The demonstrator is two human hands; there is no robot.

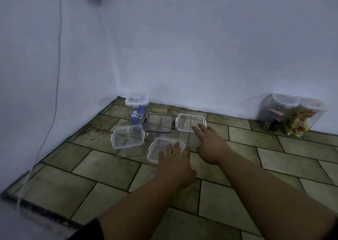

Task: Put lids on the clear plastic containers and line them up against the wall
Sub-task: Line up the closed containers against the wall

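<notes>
Left hand (175,162) rests spread on the nearest lidded container (158,146); right hand (210,143), fingers straight, reaches the next container (188,121) towards the wall (201,66).

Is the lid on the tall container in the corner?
On: the lid sits atop the corner container, blue boxes visible inside. Cannot tell if latched.

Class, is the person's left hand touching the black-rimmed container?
Apart. Head view: left hand lies over the nearest container, short of the black-rimmed container.
</notes>
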